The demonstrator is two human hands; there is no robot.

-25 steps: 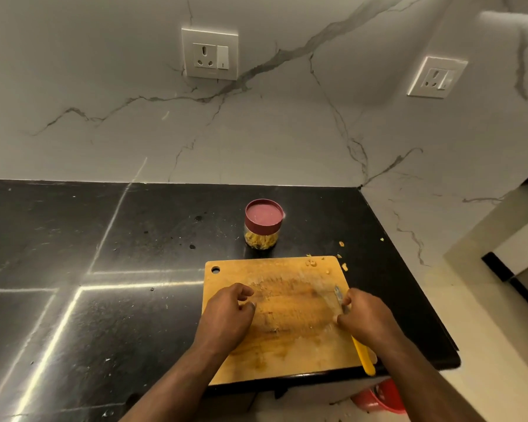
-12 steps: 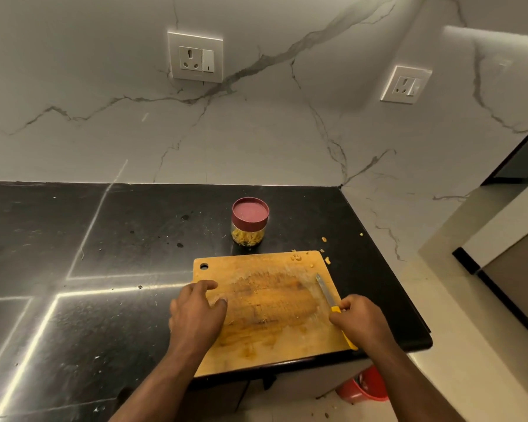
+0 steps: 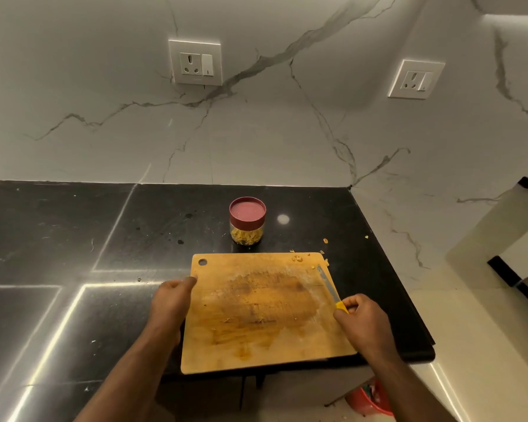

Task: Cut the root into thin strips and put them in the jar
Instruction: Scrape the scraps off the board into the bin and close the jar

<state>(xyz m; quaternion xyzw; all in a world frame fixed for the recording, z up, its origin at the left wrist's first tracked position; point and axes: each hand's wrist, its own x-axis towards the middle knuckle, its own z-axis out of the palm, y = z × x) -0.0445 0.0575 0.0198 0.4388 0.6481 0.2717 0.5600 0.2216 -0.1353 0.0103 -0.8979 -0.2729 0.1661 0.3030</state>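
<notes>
A small clear jar (image 3: 247,231) with a dark red lid stands on the black counter behind the board; yellow root strips show through its glass. The wooden cutting board (image 3: 262,312) lies at the counter's front edge, stained orange, with only small scraps (image 3: 297,258) at its far right corner. My left hand (image 3: 173,303) grips the board's left edge, thumb on top. My right hand (image 3: 363,322) holds a knife (image 3: 328,283) by its yellow handle at the board's right edge, the blade lying flat on the wood and pointing away.
The black counter (image 3: 73,254) ends just right of the board, with a few root crumbs (image 3: 325,240) near that edge. Marble walls with two sockets (image 3: 195,63) rise behind. A red bin (image 3: 369,400) sits on the floor below the counter's corner.
My left hand moved from the middle of the board to its left edge and took hold of it. My right hand slid with the knife toward the board's right edge.
</notes>
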